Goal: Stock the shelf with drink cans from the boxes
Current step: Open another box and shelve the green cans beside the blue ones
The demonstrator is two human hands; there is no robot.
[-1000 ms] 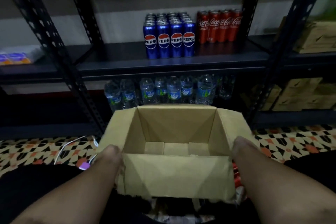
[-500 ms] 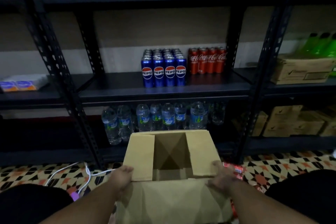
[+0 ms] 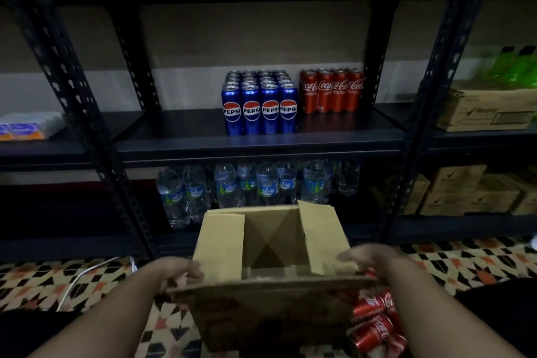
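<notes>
Cans, shrink-wrapped red Coca-Cola ones point(image 3: 377, 320), sit on the floor right of the open brown cardboard box point(image 3: 270, 270); looks heavy and slick, so grab underneath. Left hand point(image 3: 174, 273) and right hand point(image 3: 363, 263) both grip the box's near edge.

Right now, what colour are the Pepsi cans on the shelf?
Blue, with red-white-blue logos; head view shows the Pepsi cans.

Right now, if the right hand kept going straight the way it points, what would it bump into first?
The right hand points forward and inward, gripping the cardboard box at its right flap. It would likely press into that flap first, though depth is hard to judge.
</notes>
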